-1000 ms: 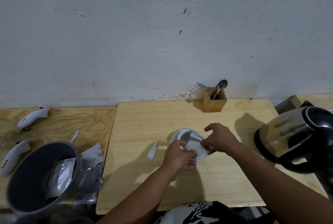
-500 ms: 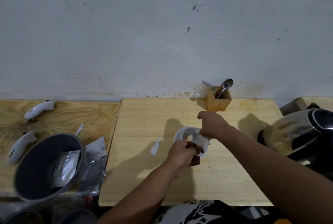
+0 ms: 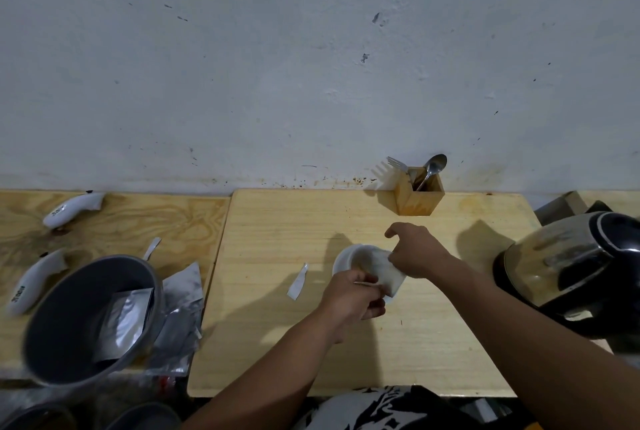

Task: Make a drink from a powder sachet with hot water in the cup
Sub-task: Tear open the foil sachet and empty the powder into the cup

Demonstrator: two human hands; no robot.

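- The sachet is tipped over the white cup, which stands near the middle of the pale tabletop.
- The right hand is closed in a pinch on the upper end of the sachet; the left hand is closed on its lower corner, at the near rim of the cup.
- The sachet looks thin, light and limp, so it should fold and crumple easily; holding it at two ends, as here, probably keeps the torn mouth aimed into the cup.
- The cup seems small and light, and a nudge could shift it.
- The kettle at the right looks heavy and possibly hot; its dark handle is the safe place to hold.
- Two white tools at the left carry dark lettering, too blurred to read. No writing shows on the sachet.
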